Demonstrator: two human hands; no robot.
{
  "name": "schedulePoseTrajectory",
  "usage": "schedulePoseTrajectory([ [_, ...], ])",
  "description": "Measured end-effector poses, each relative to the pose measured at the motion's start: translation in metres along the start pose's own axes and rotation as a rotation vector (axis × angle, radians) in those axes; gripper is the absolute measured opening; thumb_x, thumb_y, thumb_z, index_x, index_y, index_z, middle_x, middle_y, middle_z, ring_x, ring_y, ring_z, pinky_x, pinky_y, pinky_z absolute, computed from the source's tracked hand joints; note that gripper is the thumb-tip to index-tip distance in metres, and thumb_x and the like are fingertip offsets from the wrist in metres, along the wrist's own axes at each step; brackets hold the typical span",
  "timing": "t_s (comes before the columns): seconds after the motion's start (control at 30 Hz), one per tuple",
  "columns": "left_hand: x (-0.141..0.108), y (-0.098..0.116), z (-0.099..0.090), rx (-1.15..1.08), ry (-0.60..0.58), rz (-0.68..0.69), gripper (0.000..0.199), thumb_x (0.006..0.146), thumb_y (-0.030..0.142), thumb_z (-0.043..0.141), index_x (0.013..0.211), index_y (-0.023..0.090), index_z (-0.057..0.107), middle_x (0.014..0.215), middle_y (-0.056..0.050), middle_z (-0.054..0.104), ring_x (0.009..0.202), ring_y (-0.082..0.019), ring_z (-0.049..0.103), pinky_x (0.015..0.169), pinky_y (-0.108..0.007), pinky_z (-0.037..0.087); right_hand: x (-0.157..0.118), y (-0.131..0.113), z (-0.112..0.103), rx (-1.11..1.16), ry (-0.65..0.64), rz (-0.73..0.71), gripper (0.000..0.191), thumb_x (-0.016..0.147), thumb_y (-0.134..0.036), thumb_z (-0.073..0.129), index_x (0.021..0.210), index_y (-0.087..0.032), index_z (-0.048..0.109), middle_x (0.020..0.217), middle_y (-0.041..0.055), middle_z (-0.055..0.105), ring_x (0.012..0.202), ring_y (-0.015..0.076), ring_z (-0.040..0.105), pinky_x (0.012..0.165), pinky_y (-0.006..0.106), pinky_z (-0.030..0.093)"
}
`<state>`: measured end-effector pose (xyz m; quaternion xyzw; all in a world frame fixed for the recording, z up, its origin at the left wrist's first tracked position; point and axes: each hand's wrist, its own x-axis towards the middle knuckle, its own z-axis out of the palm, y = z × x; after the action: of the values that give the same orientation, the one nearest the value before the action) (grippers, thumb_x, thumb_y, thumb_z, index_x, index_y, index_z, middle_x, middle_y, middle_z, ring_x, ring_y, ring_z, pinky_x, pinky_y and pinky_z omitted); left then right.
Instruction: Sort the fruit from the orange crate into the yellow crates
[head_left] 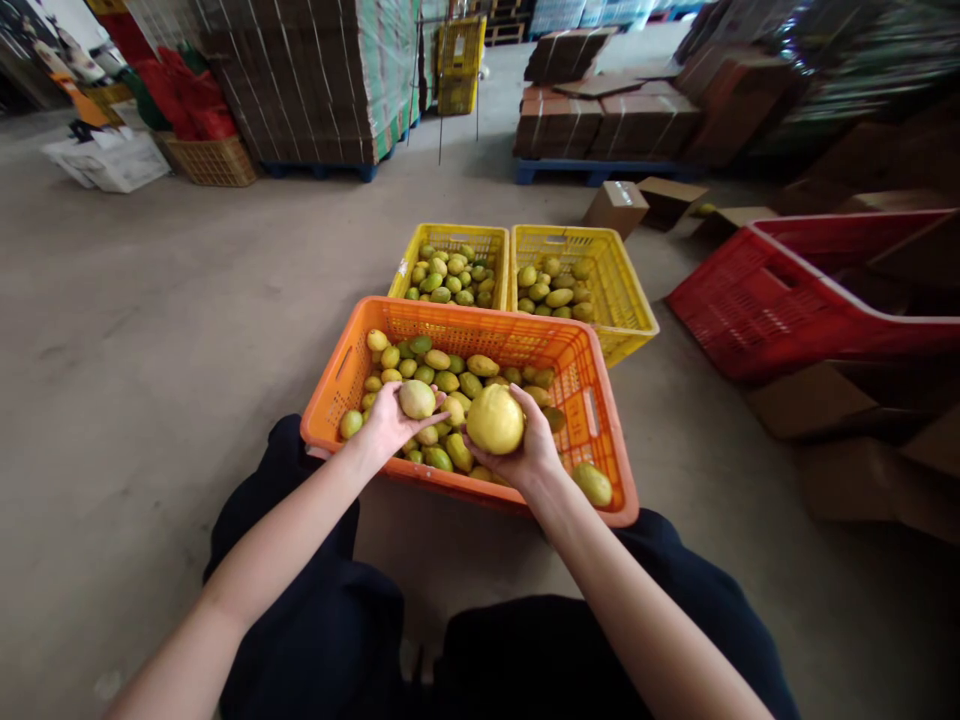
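Note:
My left hand (395,420) is curled under a pale green-yellow lemon (417,399), which rests in its fingers. A much larger yellow lemon (496,420) sits in my right hand (532,445), with the fingers and thumb around its side and underside. Both hands are above an orange plastic crate (465,318) between my knees. Green and yellow lemons (448,381) of various sizes lie in that crate, some hidden beneath my hands. One lemon (592,484) lies alone in its near right corner.
Two yellow crates (457,232) (626,290) with lemons stand just beyond the orange one. To the right is a red crate (817,310) with cardboard boxes (817,400) beside it. Stacked cartons on blue pallets (559,172) stand farther back. Concrete floor (187,330) extends to the left.

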<state>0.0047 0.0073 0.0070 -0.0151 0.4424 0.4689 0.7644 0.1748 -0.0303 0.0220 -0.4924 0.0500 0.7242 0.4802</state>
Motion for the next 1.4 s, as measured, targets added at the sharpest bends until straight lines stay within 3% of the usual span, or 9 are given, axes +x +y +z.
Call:
schedulePoseTrajectory([
  [0.17, -0.004, 0.0, 0.005, 0.056, -0.04, -0.057, 0.03, 0.088, 0.014, 0.04, 0.111, 0.01, 0.058, 0.085, -0.013, 0.069, 0.08, -0.026, 0.071, 0.07, -0.043, 0.061, -0.002, 0.0, 0.001, 0.026, -0.028, -0.022, 0.025, 0.087, -0.044, 0.054, 0.092, -0.02, 0.06, 0.068, 0.0052, 0.069, 0.065, 0.0237, 0.068, 0.058, 0.037, 0.058],
  [0.3, -0.012, -0.001, 0.009, 0.085, -0.096, -0.051, 0.023, 0.092, 0.02, 0.043, 0.107, 0.011, 0.058, 0.084, -0.012, 0.07, 0.077, -0.023, 0.07, 0.064, -0.037, 0.06, 0.0, 0.0, 0.001, 0.017, -0.062, 0.004, 0.027, 0.087, -0.045, 0.053, 0.09, -0.019, 0.06, 0.067, 0.006, 0.069, 0.065, 0.0238, 0.069, 0.056, 0.037, 0.058],
  [0.47, -0.014, 0.002, 0.008, -0.11, -0.168, -0.095, 0.025, 0.093, 0.032, 0.046, 0.096, 0.011, 0.059, 0.077, -0.01, 0.066, 0.063, -0.016, 0.064, 0.053, -0.024, 0.055, 0.001, 0.0, 0.001, 0.028, -0.066, 0.022, 0.027, 0.087, -0.045, 0.053, 0.087, -0.019, 0.06, 0.066, 0.0054, 0.068, 0.063, 0.0225, 0.068, 0.055, 0.036, 0.058],
  [0.63, -0.013, 0.005, 0.005, -0.162, -0.128, -0.097, 0.012, 0.087, 0.023, 0.051, 0.087, 0.013, 0.058, 0.074, -0.008, 0.064, 0.067, -0.017, 0.065, 0.056, -0.026, 0.056, -0.001, -0.001, 0.001, 0.038, -0.057, 0.023, 0.027, 0.086, -0.046, 0.054, 0.09, -0.02, 0.061, 0.067, 0.0052, 0.068, 0.065, 0.0232, 0.068, 0.057, 0.038, 0.058],
  [0.77, -0.014, 0.003, 0.002, -0.115, -0.118, -0.11, 0.013, 0.08, 0.021, 0.048, 0.084, 0.013, 0.058, 0.067, -0.006, 0.062, 0.058, -0.016, 0.061, 0.048, -0.024, 0.053, -0.003, -0.002, 0.003, 0.066, -0.025, 0.001, 0.023, 0.087, -0.043, 0.055, 0.091, -0.02, 0.06, 0.065, 0.0033, 0.067, 0.066, 0.0226, 0.068, 0.061, 0.038, 0.059],
  [1.07, -0.008, -0.001, 0.002, -0.019, -0.041, 0.073, 0.014, 0.081, 0.021, 0.047, 0.075, 0.013, 0.057, 0.06, -0.003, 0.059, 0.049, -0.011, 0.055, 0.045, -0.019, 0.048, -0.005, -0.002, 0.004, 0.062, -0.025, 0.015, 0.025, 0.087, -0.044, 0.054, 0.092, -0.02, 0.06, 0.065, 0.0036, 0.067, 0.066, 0.0235, 0.068, 0.062, 0.04, 0.059],
  [1.4, -0.01, -0.002, 0.005, 0.061, -0.04, 0.132, 0.016, 0.083, 0.021, 0.048, 0.071, 0.015, 0.056, 0.057, -0.002, 0.058, 0.051, -0.013, 0.06, 0.051, -0.024, 0.053, -0.004, -0.002, 0.004, 0.076, -0.012, -0.002, 0.023, 0.086, -0.043, 0.056, 0.091, -0.021, 0.059, 0.065, 0.0033, 0.066, 0.068, 0.0237, 0.068, 0.062, 0.041, 0.06],
])
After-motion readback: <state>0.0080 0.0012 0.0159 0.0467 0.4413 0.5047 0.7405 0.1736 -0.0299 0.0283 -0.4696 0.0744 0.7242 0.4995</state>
